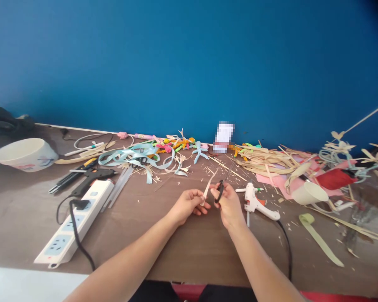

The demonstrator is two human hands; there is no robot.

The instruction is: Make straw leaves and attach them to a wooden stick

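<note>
A thin, pale strip stands in front of me, to the left of the white glue gun, its free end slanting up and away from me; my left hand pinches its lower end, thumb and forefinger together on it, the other fingers loosely curled beneath; just beside it, between strip and glue gun, my right hand is closed around the black handles of the scissors, blades pointing away from me; whether those blades are parted I cannot tell; to handle so slim a piece well, I judge it best to grip close to the working spot, with the strip straight and steady, and my left fingertips clear of the blades; further out, right of the glue gun, a pale green ribbon lies partly curled; beyond it, dried strips are heaped; far to its left sit a power strip and a tangle of light-blue ribbon.
</note>
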